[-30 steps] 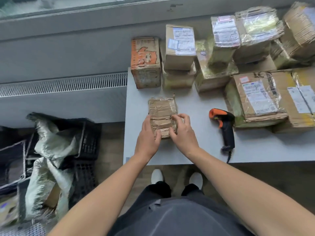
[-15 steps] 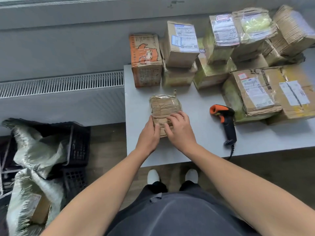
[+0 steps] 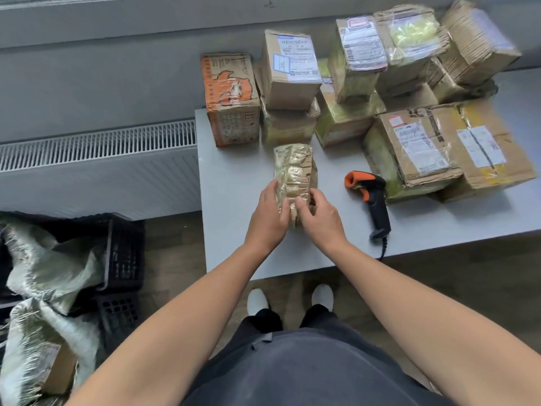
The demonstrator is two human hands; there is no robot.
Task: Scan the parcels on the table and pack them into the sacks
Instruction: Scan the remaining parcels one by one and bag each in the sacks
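the grey surface (image 3: 234,171) fills the middle and right of the frame. at lower left, on the floor, pale woven sacks (image 3: 49,268) slump over black crates (image 3: 126,253), well apart from the hands. a pile of taped cardboard parcels (image 3: 421,148) crowds the upper right of the surface, some stacked two high. the small parcel (image 3: 295,168), crinkled card under glossy tape, sits at the centre of the frame, just in front of the pile. the scanner (image 3: 371,194), black with an orange head, lies on the surface just right of it, untouched.

both hands hold the small parcel's near end: the left hand (image 3: 269,212) has its grip curled round the left edge, and the right hand (image 3: 319,218) pinches the right corner with bent fingers. whether the far end rests on the surface cannot be told.

the tape looks slick, so a grip this close to one end could let the parcel slip or twist as it turns. its upward face shows no label, so a scan might fail until the right side is found. a wide swing could nudge the scanner, whose cable hangs off the front edge.

white shipping labels with barcodes sit on several parcels, but the print is too blurred to read. the orange-printed box (image 3: 231,98) at the pile's left carries a cartoon-like figure and unreadable lettering.
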